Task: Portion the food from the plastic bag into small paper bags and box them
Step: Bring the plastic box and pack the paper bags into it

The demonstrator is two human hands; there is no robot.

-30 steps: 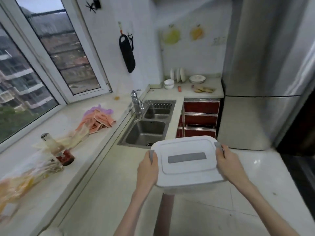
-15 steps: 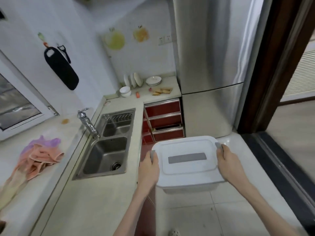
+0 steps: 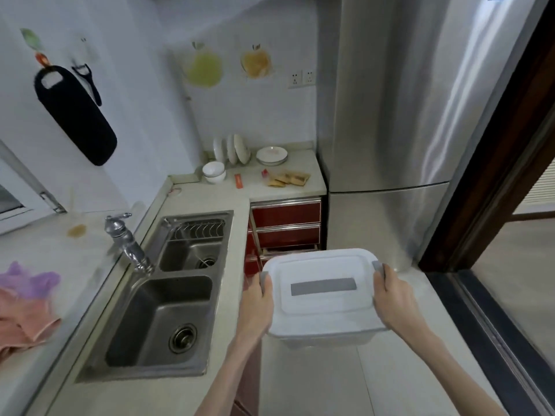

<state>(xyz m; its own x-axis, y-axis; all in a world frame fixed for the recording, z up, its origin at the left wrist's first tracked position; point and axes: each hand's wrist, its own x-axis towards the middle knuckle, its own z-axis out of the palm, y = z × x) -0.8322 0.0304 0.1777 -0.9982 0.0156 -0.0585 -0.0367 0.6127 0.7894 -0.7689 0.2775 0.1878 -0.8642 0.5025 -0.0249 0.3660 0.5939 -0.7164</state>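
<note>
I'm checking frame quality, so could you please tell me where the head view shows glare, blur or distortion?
Head view: bright streaky glare on the stainless steel fridge; wide-angle bending of the dark wooden door frame; soft blur on the purple and pink cloths; the white lidded plastic box stays fairly sharp.

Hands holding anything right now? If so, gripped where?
Yes. Both hands carry the white rectangular plastic lidded box: left hand grips its left end, right hand its right end, at the grey side clips.
</note>
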